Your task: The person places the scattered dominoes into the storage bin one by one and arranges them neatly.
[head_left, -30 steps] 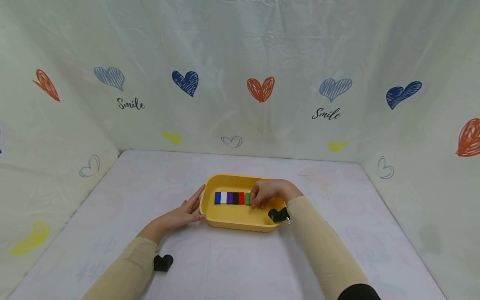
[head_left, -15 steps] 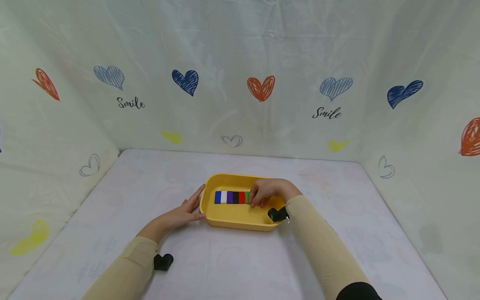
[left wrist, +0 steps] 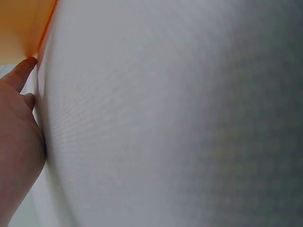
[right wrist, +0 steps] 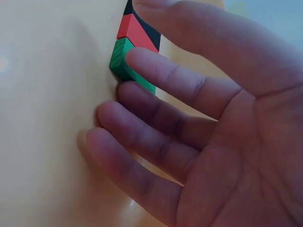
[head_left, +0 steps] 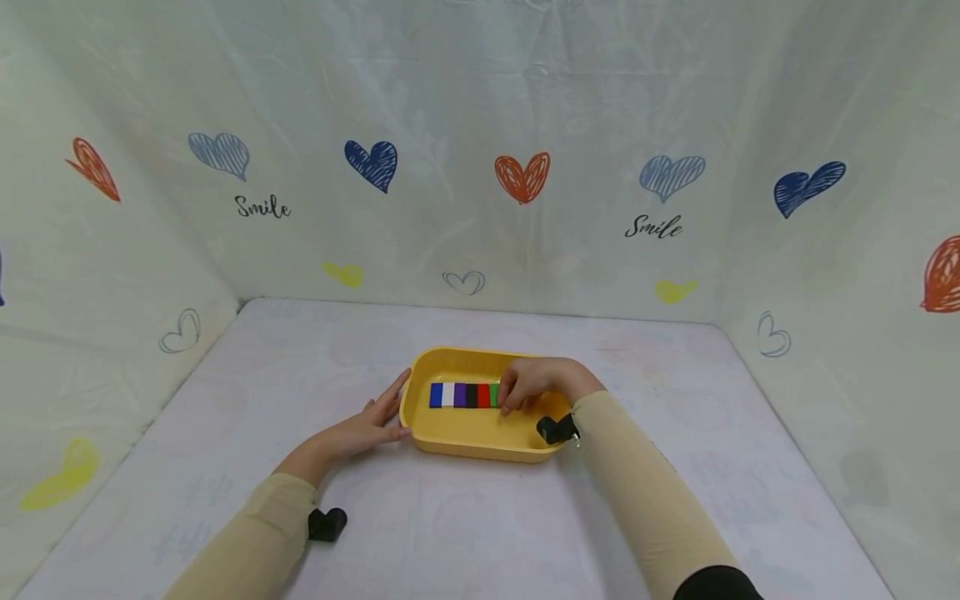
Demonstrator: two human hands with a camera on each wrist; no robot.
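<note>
In the head view, a row of small coloured blocks lies in a yellow tray (head_left: 480, 442): blue (head_left: 436, 396), white (head_left: 447, 395), purple (head_left: 460, 395), black (head_left: 471, 395), red (head_left: 483, 395) and green (head_left: 494, 395). My left hand (head_left: 360, 433) rests against the tray's left side, fingers extended, thumb at the near corner. My right hand (head_left: 536, 385) reaches into the tray at the row's right end. The right wrist view shows its index fingertip touching the green block (right wrist: 122, 57), with the other fingers loosely bent beside it and the thumb apart, over the black block (right wrist: 147, 26).
The tray stands on a table with a pale cloth (head_left: 450, 525). Behind and at both sides hangs a white sheet (head_left: 450, 92) printed with hearts and the word Smile. A black wrist device (head_left: 558, 430) overlaps the tray's near right corner.
The right fingertips have shifted very slightly left against the green block, and its gap to the red block has closed. The left hand and tray stay in place.
</note>
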